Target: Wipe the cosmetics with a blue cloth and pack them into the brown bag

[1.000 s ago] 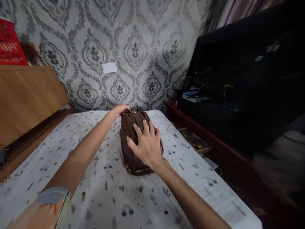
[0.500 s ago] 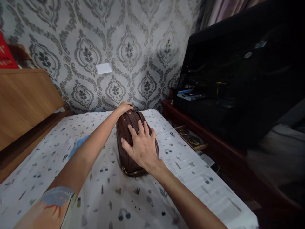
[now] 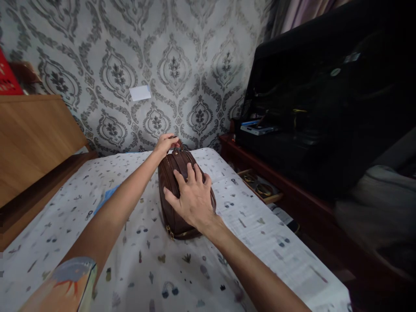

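A dark brown leather bag (image 3: 170, 203) with gold zips lies on the bed's patterned white sheet (image 3: 182, 277). At its far end, my left hand (image 3: 167, 144) has its fingers closed round the bag's short carry handle (image 3: 179, 143), which stands up from the bag. My right hand (image 3: 194, 197) rests flat on the bag's upper side, fingers spread, covering part of it. A gold zip pull hangs at the near left corner of the bag.
A blue item (image 3: 106, 198) lies on the sheet, partly behind my left forearm. On the left stands a wooden headboard-like panel (image 3: 39, 138). A large black screen (image 3: 312, 112) and an open drawer (image 3: 273, 198) with round items line the right side.
My left hand has risen slightly at the far end, and the handle now shows raised in its fingers. My right hand stays spread on the bag.
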{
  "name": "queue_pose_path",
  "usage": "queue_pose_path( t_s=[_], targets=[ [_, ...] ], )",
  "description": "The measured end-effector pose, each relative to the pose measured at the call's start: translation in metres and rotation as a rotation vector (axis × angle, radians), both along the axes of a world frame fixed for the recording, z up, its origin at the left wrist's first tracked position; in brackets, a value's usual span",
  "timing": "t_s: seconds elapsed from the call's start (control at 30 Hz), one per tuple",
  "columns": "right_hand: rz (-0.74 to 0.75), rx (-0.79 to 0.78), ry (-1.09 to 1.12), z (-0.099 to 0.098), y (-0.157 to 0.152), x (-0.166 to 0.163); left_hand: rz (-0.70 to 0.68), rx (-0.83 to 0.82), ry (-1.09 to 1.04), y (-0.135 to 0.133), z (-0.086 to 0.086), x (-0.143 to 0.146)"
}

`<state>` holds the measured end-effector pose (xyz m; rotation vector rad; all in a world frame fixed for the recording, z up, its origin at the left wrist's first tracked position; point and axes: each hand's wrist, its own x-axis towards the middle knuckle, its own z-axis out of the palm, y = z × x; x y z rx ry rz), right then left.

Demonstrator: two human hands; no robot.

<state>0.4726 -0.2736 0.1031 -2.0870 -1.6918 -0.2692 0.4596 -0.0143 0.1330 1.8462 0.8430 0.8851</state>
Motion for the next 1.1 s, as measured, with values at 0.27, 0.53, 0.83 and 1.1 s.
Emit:
queue_pose_path(
  t_s=[0.27, 0.53, 0.83, 1.1],
  targets=[
    [0.000, 0.007, 0.006, -0.002, 0.001, 0.001, -0.032, 0.054, 0.154, 0.007, -0.001, -0.023],
    [0.008, 0.008, 0.013, -0.003, 0.000, 0.001, 0.109, 0.177, 0.447, 0.021, -0.001, -0.049],
    [0.006, 0.020, 0.001, -0.004, 0.001, 0.001, 0.164, 0.294, 0.539, 0.006, 0.001, -0.046],
    [0.009, 0.016, 0.013, -0.002, 0.000, 0.001, 0.119, 0.445, 0.555, -0.013, 0.024, -0.045]
  ],
)
